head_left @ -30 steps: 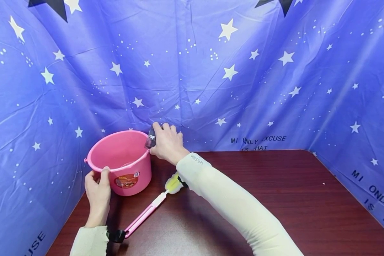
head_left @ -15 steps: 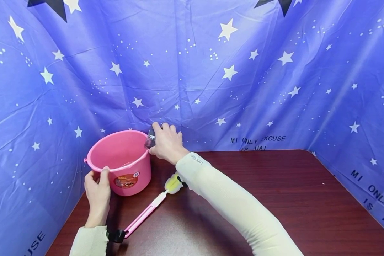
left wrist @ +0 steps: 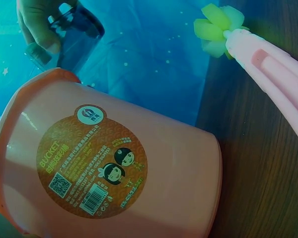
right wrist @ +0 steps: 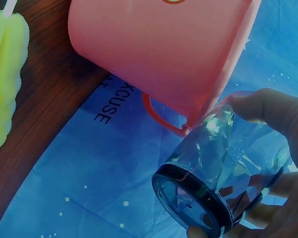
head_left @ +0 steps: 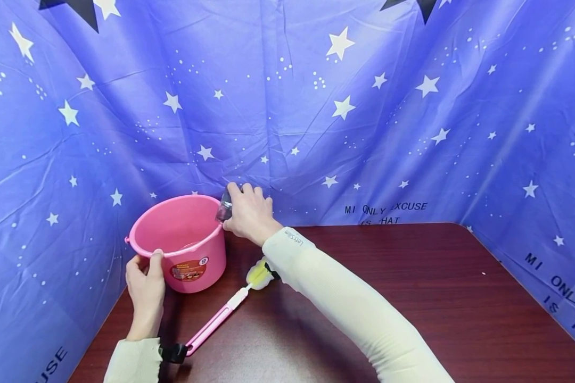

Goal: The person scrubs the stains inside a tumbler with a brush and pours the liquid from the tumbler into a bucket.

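Observation:
A pink bucket (head_left: 211,266) stands upright at the table's left back, an orange label on its front. My left hand (head_left: 146,292) holds its front-left rim, the thumb against the outside. At the opposite rim my right hand (head_left: 254,215) grips a see-through tinted cup (head_left: 224,207), tilted with its mouth toward the bucket's opening. The cup's thick round base (right wrist: 188,193) faces away from the bucket in the right wrist view. Much of the bucket's inside is hidden. A sponge cup brush (head_left: 215,323) with a pink handle and a yellow-and-white head lies in front, untouched by the fingers.
The dark red-brown table (head_left: 388,298) stretches off to the right. Blue star-printed cloth (head_left: 287,106) hangs behind and at both sides, close behind the bucket and right hand. The brush's sponge head (head_left: 259,275) lies beside the right sleeve.

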Motion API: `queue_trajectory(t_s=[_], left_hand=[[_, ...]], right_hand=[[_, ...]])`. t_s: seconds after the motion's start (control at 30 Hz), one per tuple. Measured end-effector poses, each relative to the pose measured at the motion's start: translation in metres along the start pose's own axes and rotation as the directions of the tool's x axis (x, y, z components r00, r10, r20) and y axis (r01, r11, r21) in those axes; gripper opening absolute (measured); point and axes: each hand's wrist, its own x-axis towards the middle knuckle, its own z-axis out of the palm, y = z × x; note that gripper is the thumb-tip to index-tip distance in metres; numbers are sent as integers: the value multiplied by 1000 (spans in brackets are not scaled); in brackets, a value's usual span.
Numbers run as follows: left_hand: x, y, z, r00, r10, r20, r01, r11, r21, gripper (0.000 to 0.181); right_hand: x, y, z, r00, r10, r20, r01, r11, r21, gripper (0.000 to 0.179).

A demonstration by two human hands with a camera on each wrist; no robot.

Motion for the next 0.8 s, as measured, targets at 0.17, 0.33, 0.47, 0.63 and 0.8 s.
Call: queue_trajectory(t_s=[0.17,0.33,0.47,0.63,0.8], left_hand=[[0,0,0,1000,12,-6,-12,1000,-18,57],[0,0,0,999,32,-17,-33,999,-16,55],[1,0,1,999,39,-23,-39,999,-19,55],[1,1,0,999,33,-19,-34,999,-38,54],[0,1,-1,1000,18,-10,-18,999,-28,56]], right_hand=[[0,-1,-1,1000,-2,1,2,1000,-2,78],[0,0,-1,1000,-2,-3,2,1000,6,78],[0,0,-1,1000,-3,-8,3,1000,13,77],[0,-1,-1,1000,-2,-4,2,1000,14,78],[0,-2,-2,1000,-3,-1,3,1000,10,78]])
